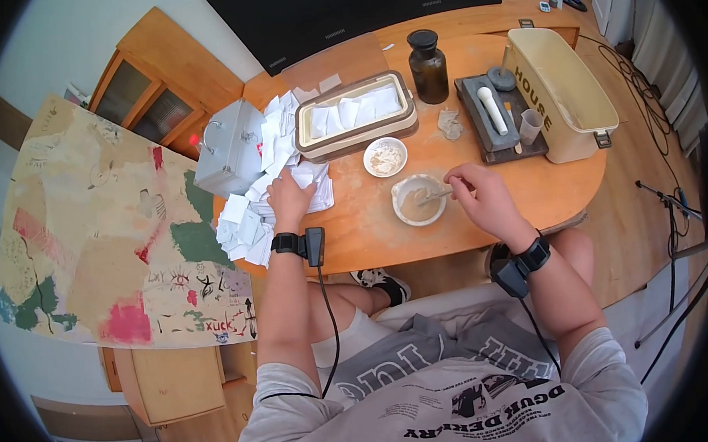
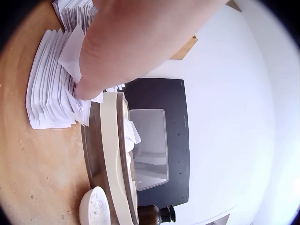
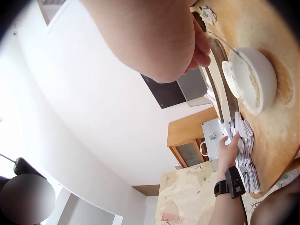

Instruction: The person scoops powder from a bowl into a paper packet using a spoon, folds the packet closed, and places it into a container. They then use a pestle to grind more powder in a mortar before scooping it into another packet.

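Observation:
My left hand (image 1: 290, 199) rests on a heap of folded white paper packets (image 1: 246, 231), thumb and forefinger spread apart. One packet (image 2: 72, 54) stands up against this hand in the left wrist view; its fingertips are partly hidden among the papers. My right hand (image 1: 481, 198) pinches the thin handle of a spoon (image 1: 439, 194), whose lower end dips into a white bowl (image 1: 400, 210) holding a pale greyish mixture. Behind that bowl sits a smaller white bowl (image 1: 385, 157) of light powder. A cream box with a brown rim (image 1: 358, 145) contains a row of white packets.
A silver case (image 1: 226, 152) stands left of the papers. At the back are a dark jar (image 1: 428, 69) and a crumpled scrap (image 1: 449, 124). To the right lie a dark tray (image 1: 510, 153) with a white pestle-like stick (image 1: 492, 110), a small cup (image 1: 531, 125) and a cream bin (image 1: 581, 129).

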{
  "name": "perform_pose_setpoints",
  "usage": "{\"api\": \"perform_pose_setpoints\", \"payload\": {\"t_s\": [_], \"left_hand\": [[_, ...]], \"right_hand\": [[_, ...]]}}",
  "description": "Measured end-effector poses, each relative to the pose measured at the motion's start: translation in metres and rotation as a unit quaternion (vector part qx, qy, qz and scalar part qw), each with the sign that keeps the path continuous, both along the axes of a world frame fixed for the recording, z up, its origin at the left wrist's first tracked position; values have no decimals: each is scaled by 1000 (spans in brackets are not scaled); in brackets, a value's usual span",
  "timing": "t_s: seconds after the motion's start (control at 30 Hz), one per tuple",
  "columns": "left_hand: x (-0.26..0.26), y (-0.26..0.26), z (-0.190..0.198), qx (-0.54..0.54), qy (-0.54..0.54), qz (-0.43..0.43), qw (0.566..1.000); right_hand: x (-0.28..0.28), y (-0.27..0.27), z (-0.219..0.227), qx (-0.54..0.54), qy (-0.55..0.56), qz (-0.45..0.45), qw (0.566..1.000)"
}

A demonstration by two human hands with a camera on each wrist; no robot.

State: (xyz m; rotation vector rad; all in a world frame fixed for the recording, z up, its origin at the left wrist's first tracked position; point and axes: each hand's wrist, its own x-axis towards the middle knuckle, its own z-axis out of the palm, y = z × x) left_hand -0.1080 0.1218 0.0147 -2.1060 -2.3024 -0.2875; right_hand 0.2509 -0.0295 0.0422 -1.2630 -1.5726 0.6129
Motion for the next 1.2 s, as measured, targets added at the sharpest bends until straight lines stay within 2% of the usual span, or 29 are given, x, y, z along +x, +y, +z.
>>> {"api": "perform_pose_setpoints", "payload": {"t_s": [0.2, 0.33, 0.4, 0.47, 0.53, 0.6, 0.67, 0.7, 0.77, 0.8, 0.87, 0.9, 0.97, 1.0, 1.07, 1.1, 1.17, 1.2], "left_hand": [[-2, 3, -3, -27, 7, 15, 1000], [2, -7, 12, -19, 18, 19, 999], [3, -14, 18, 94, -12, -28, 995], [14, -26, 28, 116, -37, -56, 991], [35, -32, 39, 166, -165, -181, 955], [59, -46, 49, 148, -220, -196, 944], [77, -60, 48, 129, -298, -235, 916], [84, -65, 42, 125, -307, -236, 913], [90, -73, 32, 128, -305, -272, 904], [92, -75, 27, 125, -311, -269, 903], [95, -78, 17, 115, -309, -290, 898], [96, -79, 14, 112, -317, -287, 897], [96, -81, 13, 87, -317, -293, 898], [96, -82, 12, 85, -324, -287, 897], [97, -84, 10, 95, -329, -289, 894], [98, -85, 10, 94, -335, -288, 892], [98, -89, 9, 85, -344, -282, 892], [97, -89, 7, 85, -351, -278, 890]], "right_hand": [[1, -1, 0, -5, -9, -1, 1000], [2, -1, 2, -2, 1, -7, 1000], [3, -1, 2, -1, 11, -13, 1000], [1, -1, 2, -13, 19, -11, 1000], [-1, -1, 5, -16, 7, -21, 1000], [2, 2, 6, -19, -10, -35, 999], [6, 7, -1, 141, -181, -100, 968], [9, 7, -5, 136, -190, -102, 967], [10, 8, -11, -30, -200, -92, 975], [8, 8, -11, -34, -205, -90, 974], [4, 9, -11, -190, -125, -7, 974], [2, 9, -13, -196, -132, -7, 972], [-6, 14, -16, -132, -122, 6, 984], [-12, 13, -14, -137, -128, 9, 982], [-24, 11, -6, -117, -61, 33, 991], [-27, 13, -9, -120, -67, 33, 990], [-31, 15, -17, -34, -97, 55, 993], [-30, 15, -17, -37, -104, 58, 992]]}}
